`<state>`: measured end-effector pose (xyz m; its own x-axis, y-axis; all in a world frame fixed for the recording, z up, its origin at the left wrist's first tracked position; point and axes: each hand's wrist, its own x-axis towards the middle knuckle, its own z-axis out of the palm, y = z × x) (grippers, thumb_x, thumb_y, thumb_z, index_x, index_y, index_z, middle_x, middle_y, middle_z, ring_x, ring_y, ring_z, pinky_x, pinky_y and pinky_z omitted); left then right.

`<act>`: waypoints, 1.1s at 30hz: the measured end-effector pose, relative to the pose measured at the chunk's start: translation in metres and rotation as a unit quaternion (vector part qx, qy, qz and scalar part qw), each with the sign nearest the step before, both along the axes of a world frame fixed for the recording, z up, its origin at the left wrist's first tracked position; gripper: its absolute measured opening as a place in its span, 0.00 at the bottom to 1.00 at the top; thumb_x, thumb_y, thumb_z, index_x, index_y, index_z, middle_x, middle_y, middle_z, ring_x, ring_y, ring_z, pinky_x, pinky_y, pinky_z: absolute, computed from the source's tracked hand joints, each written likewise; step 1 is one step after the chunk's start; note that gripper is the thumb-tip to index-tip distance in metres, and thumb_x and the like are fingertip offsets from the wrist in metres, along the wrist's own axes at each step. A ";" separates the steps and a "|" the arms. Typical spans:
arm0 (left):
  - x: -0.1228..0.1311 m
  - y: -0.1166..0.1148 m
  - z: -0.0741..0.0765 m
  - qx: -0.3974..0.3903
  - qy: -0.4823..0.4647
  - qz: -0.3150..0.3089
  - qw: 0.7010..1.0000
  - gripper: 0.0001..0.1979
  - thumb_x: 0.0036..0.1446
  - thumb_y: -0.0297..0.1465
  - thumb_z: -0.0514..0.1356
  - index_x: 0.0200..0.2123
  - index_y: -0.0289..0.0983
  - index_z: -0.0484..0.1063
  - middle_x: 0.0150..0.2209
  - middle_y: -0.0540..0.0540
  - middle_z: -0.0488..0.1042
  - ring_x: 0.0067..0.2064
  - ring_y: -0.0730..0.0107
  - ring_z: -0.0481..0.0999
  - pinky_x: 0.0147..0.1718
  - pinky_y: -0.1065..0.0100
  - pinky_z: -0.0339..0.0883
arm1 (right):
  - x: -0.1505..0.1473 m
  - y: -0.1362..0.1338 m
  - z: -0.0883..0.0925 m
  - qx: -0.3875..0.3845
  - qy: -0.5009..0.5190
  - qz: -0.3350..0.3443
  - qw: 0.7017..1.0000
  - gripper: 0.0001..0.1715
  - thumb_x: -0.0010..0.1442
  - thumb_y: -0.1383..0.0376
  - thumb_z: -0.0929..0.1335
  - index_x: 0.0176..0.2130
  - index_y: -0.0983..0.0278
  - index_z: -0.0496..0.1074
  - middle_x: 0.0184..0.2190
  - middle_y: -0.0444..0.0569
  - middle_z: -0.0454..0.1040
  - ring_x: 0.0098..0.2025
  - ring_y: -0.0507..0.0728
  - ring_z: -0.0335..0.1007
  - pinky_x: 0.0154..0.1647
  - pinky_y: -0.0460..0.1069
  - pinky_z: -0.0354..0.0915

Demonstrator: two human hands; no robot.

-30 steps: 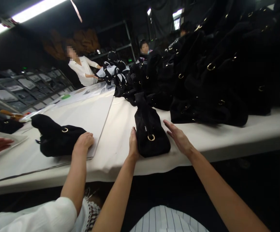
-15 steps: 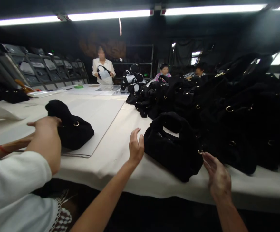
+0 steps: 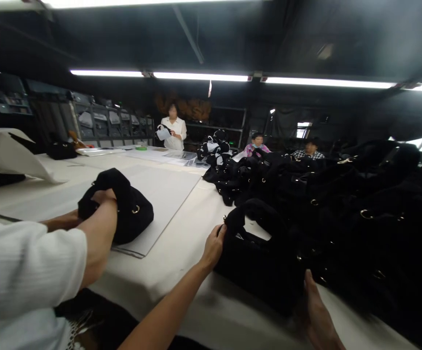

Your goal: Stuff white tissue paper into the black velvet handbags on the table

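Observation:
A black fabric handbag (image 3: 258,272) with a looped handle stands upright on the pale-covered table in front of me. My left hand (image 3: 213,248) pinches its upper left corner between thumb and fingers, just below a small metal ring. Against the bag's lower right side rests my right hand (image 3: 318,311), its visible fingers stretched out and the rest lost in dark cloth and blur. Gold-coloured rings show on the neighbouring bags.
A heap of black bags (image 3: 360,223) fills the right side. To my left, a co-worker's arms (image 3: 99,233) handle another black bag (image 3: 134,218) on a grey board (image 3: 160,189). Another person (image 3: 173,133) stands across the table, and two more sit behind the heap.
My left hand has closed on the bag's corner, where it was held apart before. My right hand has moved lower along the bag's side. The view has tilted upward.

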<state>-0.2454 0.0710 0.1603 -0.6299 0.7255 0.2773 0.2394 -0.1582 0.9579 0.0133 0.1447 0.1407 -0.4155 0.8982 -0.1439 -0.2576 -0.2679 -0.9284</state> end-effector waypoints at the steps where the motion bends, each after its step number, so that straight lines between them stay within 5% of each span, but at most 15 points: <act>1: -0.012 -0.003 0.002 0.003 -0.002 0.012 1.000 0.28 0.62 0.51 0.51 0.49 0.34 0.74 0.47 0.40 0.77 0.50 0.53 0.73 0.54 0.57 0.63 | -0.005 -0.005 -0.002 0.057 -0.016 0.029 0.998 0.56 0.54 0.34 0.65 0.70 0.58 0.52 0.69 0.50 0.54 0.72 0.66 0.43 0.72 0.63 0.47; 4: -0.047 -0.001 0.008 0.010 0.001 0.038 0.999 0.26 0.60 0.51 0.54 0.43 0.35 0.76 0.41 0.43 0.78 0.46 0.56 0.75 0.50 0.60 0.66 | -0.025 -0.016 -0.007 0.237 -0.097 0.048 0.965 0.69 0.45 0.41 0.75 0.71 0.55 0.40 0.72 0.51 0.44 0.73 0.66 0.38 0.72 0.64 0.43; 6: -0.069 0.008 0.008 0.013 0.007 0.061 0.998 0.24 0.60 0.50 0.53 0.40 0.35 0.77 0.39 0.44 0.78 0.44 0.57 0.75 0.48 0.62 0.67 | -0.044 -0.016 -0.009 0.285 -0.150 0.044 0.946 0.73 0.42 0.47 0.77 0.71 0.56 0.38 0.70 0.55 0.48 0.71 0.69 0.45 0.70 0.65 0.50; 9: -0.099 0.026 0.001 0.008 0.006 0.135 0.991 0.23 0.62 0.46 0.48 0.36 0.36 0.76 0.39 0.42 0.78 0.45 0.57 0.75 0.51 0.59 0.66 | -0.080 -0.008 -0.011 0.321 -0.221 -0.006 0.921 0.66 0.43 0.49 0.77 0.70 0.55 0.44 0.66 0.55 0.58 0.67 0.70 0.55 0.66 0.66 0.56; 12: -0.120 0.042 -0.014 -0.015 -0.012 0.238 0.971 0.22 0.64 0.39 0.42 0.37 0.35 0.73 0.42 0.36 0.76 0.49 0.50 0.74 0.55 0.51 0.62 | -0.125 0.005 -0.016 0.411 -0.246 -0.073 0.875 0.60 0.46 0.48 0.75 0.68 0.57 0.47 0.66 0.55 0.56 0.67 0.69 0.53 0.68 0.65 0.54; 18: -0.134 0.058 -0.039 -0.014 0.037 0.333 0.942 0.19 0.65 0.35 0.45 0.52 0.31 0.65 0.55 0.32 0.67 0.62 0.52 0.63 0.64 0.52 0.54 | -0.225 0.047 -0.025 0.482 -0.261 -0.168 0.819 0.56 0.48 0.46 0.73 0.64 0.68 0.52 0.62 0.63 0.59 0.64 0.70 0.56 0.63 0.63 0.61; 25: -0.115 0.063 -0.051 -0.050 0.126 0.276 0.952 0.19 0.65 0.29 0.48 0.57 0.29 0.61 0.55 0.33 0.65 0.60 0.53 0.64 0.62 0.53 0.59 | -0.357 0.100 -0.017 0.462 -0.339 -0.220 0.789 0.50 0.49 0.51 0.76 0.59 0.75 0.58 0.62 0.70 0.57 0.66 0.71 0.53 0.63 0.58 0.61; 33: -0.106 0.057 -0.042 -0.121 0.125 0.181 0.968 0.17 0.66 0.28 0.45 0.57 0.33 0.59 0.58 0.36 0.62 0.61 0.56 0.61 0.62 0.53 0.58 | -0.509 0.172 0.012 0.414 -0.393 -0.219 0.791 0.48 0.50 0.53 0.77 0.58 0.76 0.60 0.64 0.74 0.53 0.63 0.73 0.53 0.57 0.61 0.64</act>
<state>-0.3512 0.1284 0.1188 -0.7904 0.5319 0.3038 0.4669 0.2021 0.8609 -0.4952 0.3167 0.1531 -0.1115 0.8531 0.5097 0.5870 0.4704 -0.6589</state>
